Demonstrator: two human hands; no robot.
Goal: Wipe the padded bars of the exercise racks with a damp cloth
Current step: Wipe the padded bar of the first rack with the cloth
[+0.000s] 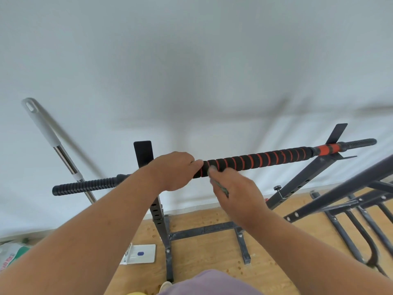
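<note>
A long bar with black foam padding and orange spiral stripes (261, 159) lies across a black metal rack (161, 220), its bare ribbed ends sticking out left and right. My left hand (173, 171) grips the padded bar near its left part. Just to the right, my right hand (236, 192) holds a small grey-green cloth (219, 184) against the underside and front of the padding. Most of the cloth is hidden inside my fingers.
A mop handle (55, 143) leans on the white wall at left. More black rack frames (350, 201) stand at right. On the wooden floor lie a white flat mop head (141, 253) and bags (10, 252) at far left.
</note>
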